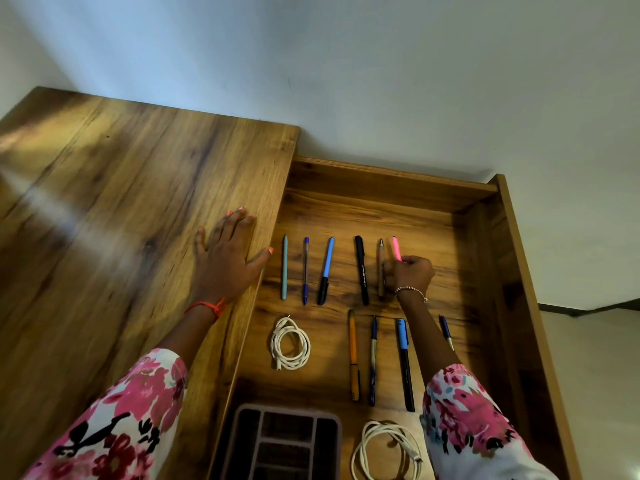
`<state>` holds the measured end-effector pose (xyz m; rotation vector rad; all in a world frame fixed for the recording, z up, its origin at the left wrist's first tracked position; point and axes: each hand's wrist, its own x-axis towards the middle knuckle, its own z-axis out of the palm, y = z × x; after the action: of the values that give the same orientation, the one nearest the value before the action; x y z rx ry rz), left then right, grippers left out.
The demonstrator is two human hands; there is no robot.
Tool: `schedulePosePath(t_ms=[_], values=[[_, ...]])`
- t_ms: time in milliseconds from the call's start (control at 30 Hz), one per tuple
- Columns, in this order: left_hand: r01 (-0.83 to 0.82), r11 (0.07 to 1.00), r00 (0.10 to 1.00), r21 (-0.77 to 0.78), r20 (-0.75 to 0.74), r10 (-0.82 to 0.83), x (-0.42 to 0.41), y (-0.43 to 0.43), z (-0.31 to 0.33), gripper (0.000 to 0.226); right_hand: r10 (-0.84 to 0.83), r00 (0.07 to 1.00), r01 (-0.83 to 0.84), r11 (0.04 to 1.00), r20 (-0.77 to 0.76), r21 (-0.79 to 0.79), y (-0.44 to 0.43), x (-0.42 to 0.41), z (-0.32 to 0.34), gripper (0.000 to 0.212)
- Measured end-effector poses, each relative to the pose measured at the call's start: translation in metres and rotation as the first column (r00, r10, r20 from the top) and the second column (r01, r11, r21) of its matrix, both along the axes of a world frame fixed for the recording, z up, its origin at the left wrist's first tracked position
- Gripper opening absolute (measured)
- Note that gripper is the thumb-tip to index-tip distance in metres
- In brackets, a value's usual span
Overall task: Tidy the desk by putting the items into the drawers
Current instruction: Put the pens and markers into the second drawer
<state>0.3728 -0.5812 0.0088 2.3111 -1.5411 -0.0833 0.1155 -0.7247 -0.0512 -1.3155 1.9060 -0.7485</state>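
Note:
The wooden drawer [388, 188] stands pulled out to the right of the desk top [138, 188]. Several pens lie in two rows on its floor: a teal pen [284, 267], a clear blue pen [305, 270], a blue-and-black marker [326, 270], a black marker [361, 270], a brown pencil [381, 265]. My right hand [410, 273] is closed around a pink pen [396, 247] at the back row's right end. My left hand [228, 258] rests flat on the desk top by the drawer's edge, fingers spread.
The front row holds an orange pen [353, 355], a dark blue pen [372, 358], a blue-capped marker [404, 362] and a small blue pen [446, 330]. Two coiled white cables [290, 342] [388, 452] and a compartment tray [280, 441] lie nearer me. A white wall is behind.

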Motion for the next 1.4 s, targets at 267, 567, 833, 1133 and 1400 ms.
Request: schedulePosePath(t_ms=[267,567,833,1133,1400], values=[[0.001,1.0,1.0,0.002,-0.01,-0.001,0.002,-0.001,0.0,0.06,0.137,0.937,-0.141,0.99,-0.32,0.01,0.002,-0.011,-0.022,0.022],[-0.005,1.0,0.997,-0.015,-0.079,0.004,-0.005,0.004,0.004,0.058,0.219,0.946,-0.239,0.969,-0.238,-0.061,0.011,-0.021,-0.003,0.028],[-0.053,0.998,0.997,0.042,-0.056,0.055,-0.033,0.04,-0.001,0.059,0.253,0.912,-0.289,0.955,-0.323,-0.071,0.021,-0.023,0.011,0.036],[-0.04,0.989,0.995,0.139,-0.086,0.052,-0.069,0.131,-0.001,0.071,0.423,0.831,-0.528,0.806,-0.362,-0.27,0.056,0.016,0.028,0.023],[-0.196,0.969,0.967,0.15,-0.136,0.217,-0.123,0.258,0.001,0.08,0.681,0.625,-0.772,0.471,-0.382,-0.426,0.147,0.026,0.064,0.017]])
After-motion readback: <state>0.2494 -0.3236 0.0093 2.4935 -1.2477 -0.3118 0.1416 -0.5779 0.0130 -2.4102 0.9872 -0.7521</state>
